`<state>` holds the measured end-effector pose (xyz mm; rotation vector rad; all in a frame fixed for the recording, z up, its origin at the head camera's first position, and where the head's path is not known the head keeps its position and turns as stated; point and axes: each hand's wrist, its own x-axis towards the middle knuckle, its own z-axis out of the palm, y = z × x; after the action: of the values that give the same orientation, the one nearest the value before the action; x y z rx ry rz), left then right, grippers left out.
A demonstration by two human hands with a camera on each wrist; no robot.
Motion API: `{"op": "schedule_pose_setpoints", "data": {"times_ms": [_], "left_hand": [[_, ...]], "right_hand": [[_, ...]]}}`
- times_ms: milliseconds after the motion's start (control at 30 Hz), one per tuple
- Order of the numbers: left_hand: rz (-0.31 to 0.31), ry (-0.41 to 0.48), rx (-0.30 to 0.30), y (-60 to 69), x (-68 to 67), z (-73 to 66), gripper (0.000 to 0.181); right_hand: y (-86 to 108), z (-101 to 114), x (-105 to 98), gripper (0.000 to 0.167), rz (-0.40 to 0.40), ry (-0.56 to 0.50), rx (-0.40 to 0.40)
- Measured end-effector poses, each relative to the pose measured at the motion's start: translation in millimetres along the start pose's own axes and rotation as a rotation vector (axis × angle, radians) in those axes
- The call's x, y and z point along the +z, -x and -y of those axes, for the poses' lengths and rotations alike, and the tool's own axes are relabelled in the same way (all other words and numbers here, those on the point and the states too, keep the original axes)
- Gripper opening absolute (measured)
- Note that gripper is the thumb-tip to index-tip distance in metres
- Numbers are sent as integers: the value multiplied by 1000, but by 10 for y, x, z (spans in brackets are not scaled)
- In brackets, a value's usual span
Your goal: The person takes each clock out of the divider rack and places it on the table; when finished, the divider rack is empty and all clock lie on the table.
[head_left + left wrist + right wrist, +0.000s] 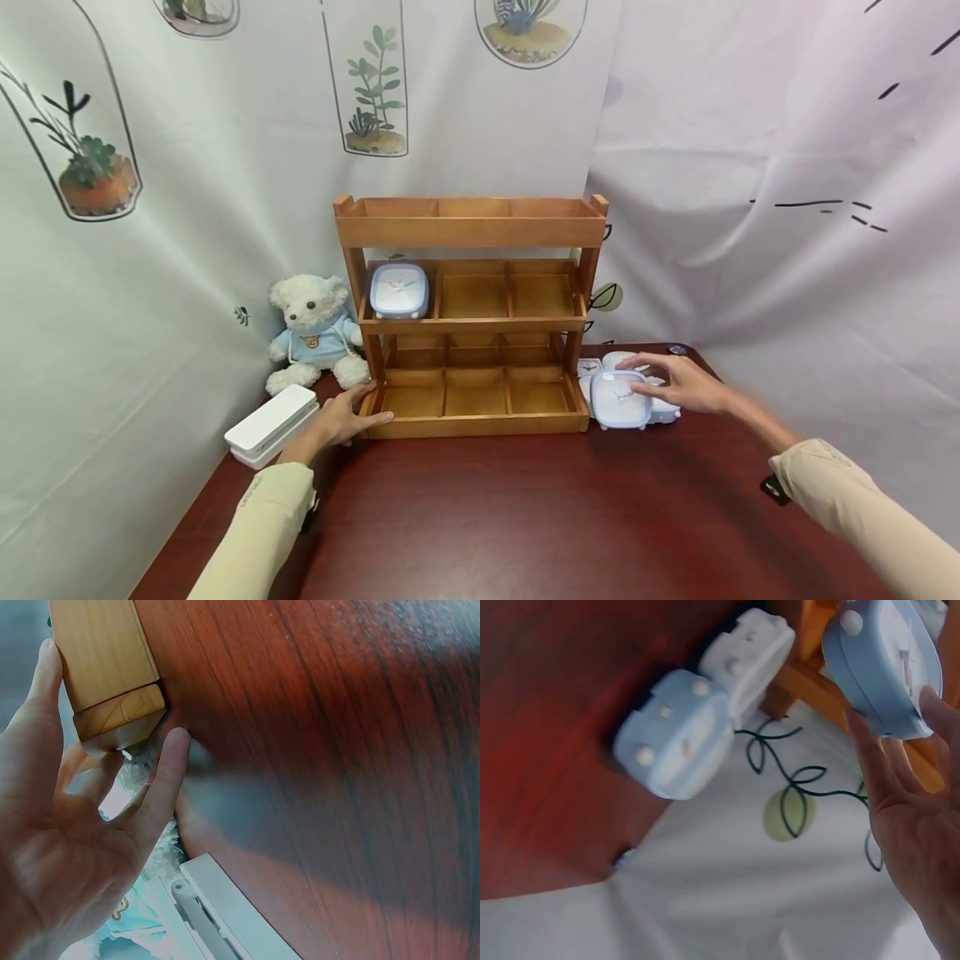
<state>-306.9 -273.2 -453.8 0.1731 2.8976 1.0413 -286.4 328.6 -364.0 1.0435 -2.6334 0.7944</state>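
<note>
My right hand (686, 383) pinches a light-blue alarm clock (621, 400) by its side, thumb and fingers on opposite faces. In the right wrist view this clock (881, 664) is off the table, above two other clocks. My left hand (339, 419) holds the front left corner of a tiered wooden shelf (480, 427), its thumb over the front rim. The left wrist view shows the fingers round the shelf's corner post (112, 697), one finger stretched past it. Another blue alarm clock (399, 292) stands in the left compartment of the middle tier.
Right of the shelf, a blue clock (675, 735) and a white clock (748, 656) stand close together on the dark red table (525, 508). On the left sit a white teddy bear (311, 325) in a blue hoodie and a white oblong case (270, 421). Printed cloth hangs behind.
</note>
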Motion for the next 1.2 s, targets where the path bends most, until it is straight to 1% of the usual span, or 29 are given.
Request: {"op": "schedule_pose_setpoints", "data": {"times_ms": [100,233,400,533,700,833,967,1100,1200], "left_hand": [[3,-3,-2,-5,-3,-3,91],[2,5,-2,-9,1,1,93],[2,4,1,-2,13,10,92],[12,8,-4,-3,14,6,92],[19,14,-13,-13,2,5,94],[19,15,-17,-13,-3,5,93],[19,12,-12,-2,0,2,94],[20,9,-16,-6,3,-1,95],[22,10,-22,-13,1,-3,95]], "right_hand": [[95,-61,84,31,5,-1,20],[196,-130,148,31,4,14,46],[344,-223,186,31,12,24,67],[452,-275,203,30,21,10,75],[537,-306,240,30,23,-17,81],[579,-350,303,31,30,-36,78],[580,-383,371,33,43,-42,87],[555,-392,427,34,29,-38,82],[529,-392,472,33,3,-42,56]]}}
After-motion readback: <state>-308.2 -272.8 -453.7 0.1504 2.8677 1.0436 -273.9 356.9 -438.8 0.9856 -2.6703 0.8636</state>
